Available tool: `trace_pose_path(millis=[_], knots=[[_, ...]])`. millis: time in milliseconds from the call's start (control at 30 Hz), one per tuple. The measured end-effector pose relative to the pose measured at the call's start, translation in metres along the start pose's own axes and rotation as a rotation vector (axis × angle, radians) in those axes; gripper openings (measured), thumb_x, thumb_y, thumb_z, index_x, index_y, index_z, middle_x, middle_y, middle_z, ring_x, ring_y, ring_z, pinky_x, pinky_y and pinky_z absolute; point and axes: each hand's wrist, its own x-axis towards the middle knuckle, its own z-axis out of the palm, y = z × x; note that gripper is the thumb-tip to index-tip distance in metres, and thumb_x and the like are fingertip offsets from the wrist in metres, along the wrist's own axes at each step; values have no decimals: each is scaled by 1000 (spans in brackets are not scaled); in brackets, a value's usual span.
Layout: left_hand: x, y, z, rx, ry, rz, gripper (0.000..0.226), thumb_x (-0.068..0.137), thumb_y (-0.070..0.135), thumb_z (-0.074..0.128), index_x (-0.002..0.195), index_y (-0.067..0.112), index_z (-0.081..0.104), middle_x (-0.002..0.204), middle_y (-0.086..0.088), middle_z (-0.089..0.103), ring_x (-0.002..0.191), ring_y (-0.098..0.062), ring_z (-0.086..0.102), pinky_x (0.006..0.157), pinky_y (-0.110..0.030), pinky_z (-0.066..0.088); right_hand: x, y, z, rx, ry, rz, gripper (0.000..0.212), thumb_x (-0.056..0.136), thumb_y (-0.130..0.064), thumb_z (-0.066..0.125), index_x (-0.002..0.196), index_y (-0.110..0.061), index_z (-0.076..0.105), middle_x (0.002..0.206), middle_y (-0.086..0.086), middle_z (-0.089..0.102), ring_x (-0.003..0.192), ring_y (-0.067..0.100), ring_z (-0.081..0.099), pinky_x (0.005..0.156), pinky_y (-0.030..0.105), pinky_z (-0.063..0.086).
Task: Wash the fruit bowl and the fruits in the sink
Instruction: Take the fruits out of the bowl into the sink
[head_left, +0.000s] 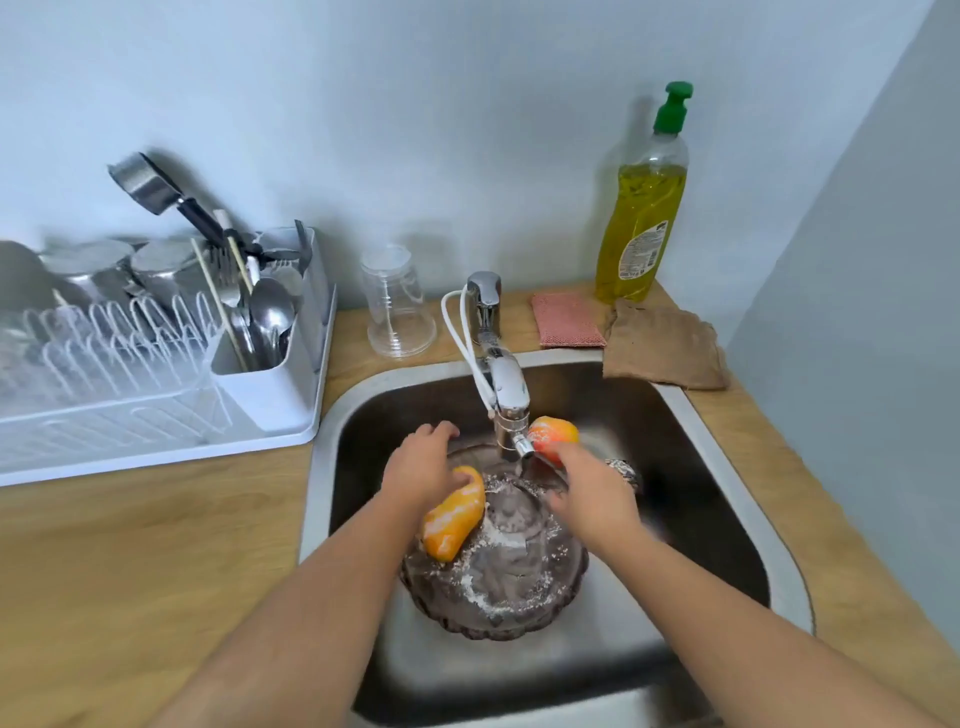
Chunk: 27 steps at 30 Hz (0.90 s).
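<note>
A dark glass fruit bowl (498, 577) with white foam sits in the steel sink (727, 467) under the tap (506, 395). A yellow-orange fruit (452, 519) lies on the bowl's left rim. My left hand (421, 467) rests over that fruit's upper end, fingers bent down over the bowl's far edge. My right hand (587, 493) grips a second, orange-red fruit (553, 436) just right of the tap's spout. Its lower half is hidden by my fingers.
A white dish rack (156, 374) with cups and cutlery stands on the wooden counter (130, 545) at the left. Behind the sink are an upturned clear plastic cup (397, 304), a pink sponge (566, 319), a brown cloth (665, 345) and a dish soap bottle (644, 208).
</note>
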Motion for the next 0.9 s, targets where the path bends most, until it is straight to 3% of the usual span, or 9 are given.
trace_pose_path(millis=[167, 333, 433, 533, 700, 800, 900], knots=[[-22, -37, 8, -82, -129, -89, 68, 76, 36, 78, 133, 18, 46, 132, -6, 49, 118, -23, 52, 97, -33, 45, 0, -29, 49, 94, -221, -51, 71, 80, -36, 69, 143, -28, 36, 141, -3, 51, 126, 22, 51, 101, 30, 40], [-27, -42, 19, -108, -171, -59, 76, 75, 34, 78, 141, 20, 41, 137, -8, 48, 121, -25, 52, 101, -37, 45, 7, -41, 82, 268, -253, 9, 93, 70, -38, 80, 147, -23, 29, 145, 1, 47, 131, 21, 46, 106, 33, 39], [-25, -37, 23, -100, -236, -39, 84, 75, 32, 78, 146, 21, 34, 139, -10, 50, 122, -27, 53, 102, -38, 45, 12, -42, 94, 403, -243, 70, 102, 68, -31, 83, 149, -23, 22, 143, 4, 48, 129, 22, 48, 102, 34, 42], [-22, -35, 23, -131, -248, -57, 88, 74, 28, 80, 148, 23, 32, 140, -9, 51, 124, -27, 52, 104, -38, 44, 16, -41, 102, 550, -253, 128, 100, 70, -17, 83, 149, -24, 22, 138, 6, 51, 122, 22, 52, 85, 27, 45], [-26, -31, 15, -217, -214, -38, 86, 74, 23, 81, 147, 24, 35, 137, -7, 54, 121, -24, 54, 102, -36, 46, 13, -40, 93, 622, -219, 119, 96, 69, -13, 82, 146, -26, 27, 133, 4, 55, 119, 20, 54, 82, 23, 48], [-29, -16, 8, -248, -202, 11, 83, 72, 24, 82, 143, 26, 39, 132, -5, 57, 117, -21, 57, 97, -30, 48, 6, -32, 75, 681, -197, 116, 94, 69, -12, 83, 145, -24, 29, 134, 3, 55, 115, 15, 55, 88, 27, 51], [-29, 11, 8, -248, -216, 81, 80, 72, 26, 81, 141, 28, 41, 128, -3, 59, 114, -20, 57, 90, -25, 44, -6, -15, 49, 723, -169, 144, 94, 69, -4, 82, 145, -20, 30, 135, 2, 52, 113, 12, 54, 78, 16, 51]])
